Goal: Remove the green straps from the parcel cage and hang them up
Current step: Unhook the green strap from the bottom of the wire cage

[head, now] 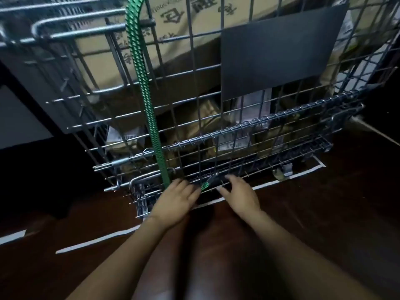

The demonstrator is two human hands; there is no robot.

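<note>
A green woven strap (144,92) runs down the front of the wire parcel cage (194,105) from its top edge to the bottom. My left hand (176,200) is closed around the strap's lower end at the cage's base. A short green end with a metal hook (205,185) sticks out to the right of that hand, caught on the bottom wires. My right hand (239,194) rests on the bottom wire just right of the hook, fingers spread and holding nothing.
Cardboard boxes (164,29) and wrapped parcels (249,118) fill the cage. A dark rectangular panel (279,50) hangs on the cage front. White tape lines (97,241) mark the dark brown floor. A castor (281,172) sits under the cage's right side.
</note>
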